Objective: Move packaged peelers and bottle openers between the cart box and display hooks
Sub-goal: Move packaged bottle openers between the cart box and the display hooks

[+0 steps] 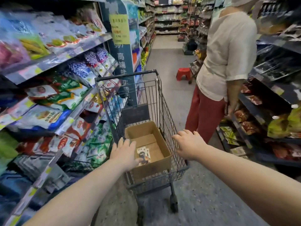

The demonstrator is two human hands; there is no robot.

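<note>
left hand (125, 150) flat on box (141, 129) edge, holding nothing | right hand (189, 144) curled over cart (164, 101) rim | we judge both steer it, packs (144, 154) riding inside

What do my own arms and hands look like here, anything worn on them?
The left hand and right hand wear no gloves; no watch, bracelet or ring is visible. No sleeves show: the left arm and right arm are bare to the frame edge.
</note>
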